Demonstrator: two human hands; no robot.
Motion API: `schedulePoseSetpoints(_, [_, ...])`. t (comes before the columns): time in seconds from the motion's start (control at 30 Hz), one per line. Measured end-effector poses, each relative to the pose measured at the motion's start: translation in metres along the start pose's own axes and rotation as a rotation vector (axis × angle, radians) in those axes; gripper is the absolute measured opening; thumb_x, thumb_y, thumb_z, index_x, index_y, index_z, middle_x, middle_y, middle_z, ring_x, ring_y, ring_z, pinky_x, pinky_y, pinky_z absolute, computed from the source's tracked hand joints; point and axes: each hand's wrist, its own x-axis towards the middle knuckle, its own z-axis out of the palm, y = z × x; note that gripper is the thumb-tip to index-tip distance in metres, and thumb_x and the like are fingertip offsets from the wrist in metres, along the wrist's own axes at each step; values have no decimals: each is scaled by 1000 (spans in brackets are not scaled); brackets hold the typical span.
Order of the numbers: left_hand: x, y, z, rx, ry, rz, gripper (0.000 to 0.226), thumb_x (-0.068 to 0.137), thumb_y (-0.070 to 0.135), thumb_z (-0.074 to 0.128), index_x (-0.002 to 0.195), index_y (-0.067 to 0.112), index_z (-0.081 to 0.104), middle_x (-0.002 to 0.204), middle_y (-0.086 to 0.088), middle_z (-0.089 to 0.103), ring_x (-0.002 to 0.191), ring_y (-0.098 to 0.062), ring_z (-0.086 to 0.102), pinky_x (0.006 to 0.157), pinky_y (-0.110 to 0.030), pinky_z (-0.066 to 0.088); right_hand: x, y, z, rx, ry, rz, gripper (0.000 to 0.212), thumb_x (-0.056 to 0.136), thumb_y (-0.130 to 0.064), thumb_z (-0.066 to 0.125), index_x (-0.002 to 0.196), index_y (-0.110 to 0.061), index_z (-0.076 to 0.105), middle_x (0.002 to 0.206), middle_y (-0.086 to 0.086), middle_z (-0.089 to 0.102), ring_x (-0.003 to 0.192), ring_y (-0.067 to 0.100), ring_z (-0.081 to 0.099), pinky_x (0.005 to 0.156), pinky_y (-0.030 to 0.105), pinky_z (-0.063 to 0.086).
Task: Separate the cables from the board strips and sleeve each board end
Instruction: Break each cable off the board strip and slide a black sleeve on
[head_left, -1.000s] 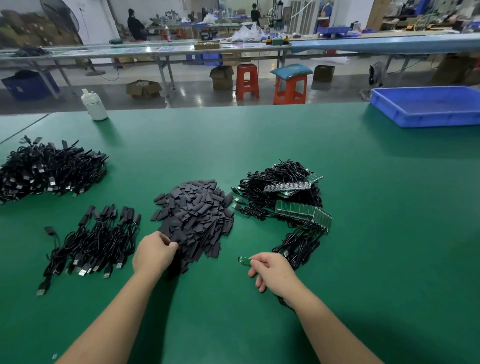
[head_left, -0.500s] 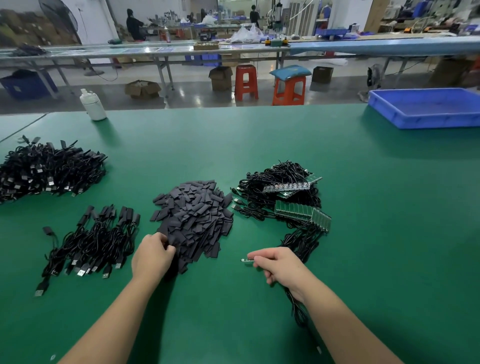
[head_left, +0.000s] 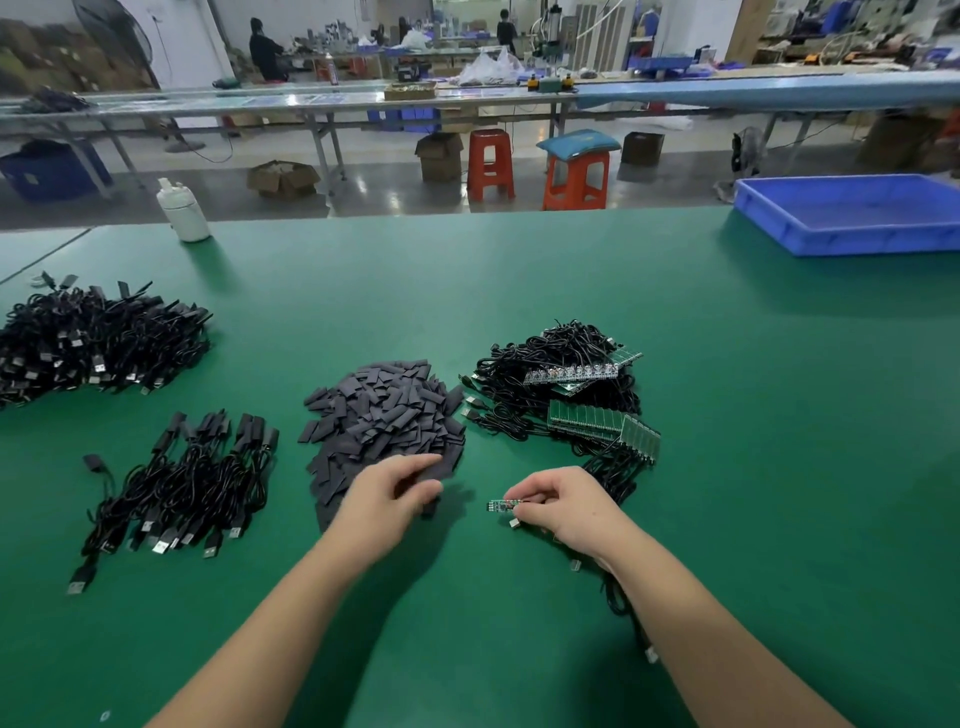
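Note:
My right hand (head_left: 563, 506) pinches a small green board end (head_left: 503, 505) that points left; its black cable (head_left: 618, 597) trails back under my wrist. My left hand (head_left: 387, 499) grips a dark sleeve (head_left: 434, 475) at the near edge of the pile of dark sleeves (head_left: 387, 415). The two hands are a short gap apart above the green table (head_left: 727, 467). Behind my right hand lies a heap of black cables joined to green board strips (head_left: 597, 423). A group of sleeved cables (head_left: 182, 483) lies to the left.
A larger heap of black cables (head_left: 88, 343) sits at the far left. A white bottle (head_left: 182, 210) stands at the table's back edge, and a blue tray (head_left: 852, 213) at the back right. Beyond the table are stools, benches and people.
My left hand has come away from the sleeve pile toward the right with a sleeve in its fingers. My right hand has shifted slightly, still holding the board end.

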Motion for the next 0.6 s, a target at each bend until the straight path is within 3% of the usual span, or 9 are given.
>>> schedulePoseSetpoints(0.07, [-3,9,9,-80,-109,26,28,87,24,73,110,40,70,78,21,68,62,5,57,65,-14,44,-1,-4,0,-3,-3,-9,12,87,-19,73,89,-30,78,69,-11,72,50,1,49,51,19,38])
schedulePoseSetpoints(0.17, [-3,15,19,97,-124,160,26,87,30,73,113,34,70,84,19,64,76,3,58,71,-14,43,-3,-8,-1,59,0,-12,11,86,-20,74,88,-30,78,70,-8,71,48,0,51,45,16,38])
schedulePoseSetpoints(0.33, [-6,19,24,294,-139,329,28,93,37,64,119,29,68,89,10,60,81,-4,56,76,-22,45,-5,-11,-6,148,-23,-22,12,85,-22,76,87,-33,79,70,-7,70,59,9,52,56,29,40])
schedulePoseSetpoints(0.43, [-9,18,22,285,-74,351,27,94,32,64,119,27,69,93,11,62,81,-5,58,76,-27,49,-4,-10,-8,183,-13,-16,11,85,-18,76,89,-28,80,69,-9,71,55,2,53,57,20,42])
schedulePoseSetpoints(0.6, [-10,20,20,254,-35,351,24,93,28,66,116,25,72,92,13,65,80,-2,59,76,-24,49,-4,-7,-12,216,0,0,12,86,-14,75,92,-24,80,70,-8,71,52,-1,51,53,11,41])
